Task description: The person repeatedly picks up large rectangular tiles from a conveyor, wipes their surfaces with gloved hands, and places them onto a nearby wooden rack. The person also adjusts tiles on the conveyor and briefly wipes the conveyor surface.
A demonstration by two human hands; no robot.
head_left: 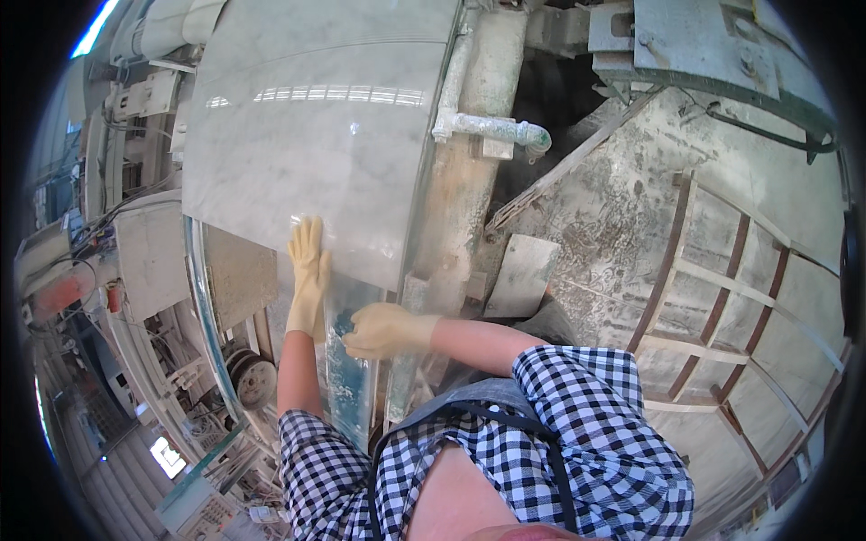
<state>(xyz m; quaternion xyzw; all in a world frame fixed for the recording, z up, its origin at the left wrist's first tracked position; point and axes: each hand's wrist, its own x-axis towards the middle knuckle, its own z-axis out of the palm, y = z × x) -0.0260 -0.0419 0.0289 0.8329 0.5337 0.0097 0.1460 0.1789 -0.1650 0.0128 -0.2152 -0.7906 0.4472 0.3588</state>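
A large pale grey polished stone slab (316,153) lies ahead of me, reflecting a row of lights. My left hand (311,270), in a cream rubber glove, rests near the slab's front edge with its fingers stretched out over the surface. In a matching glove, my right hand (386,330) is curled closed, a little nearer to me than the slab. Anything inside its fingers is hidden. Below both hands runs a worn blue-green strip of the machine bed (347,388).
Right of the slab, a whitish pipe (496,128) juts out beside a concrete ledge. A small flat plate (523,275) leans near a wooden plank (577,158). Further right stands a slatted wooden frame (713,279). Dusty machinery with a wheel (253,379) lines the left.
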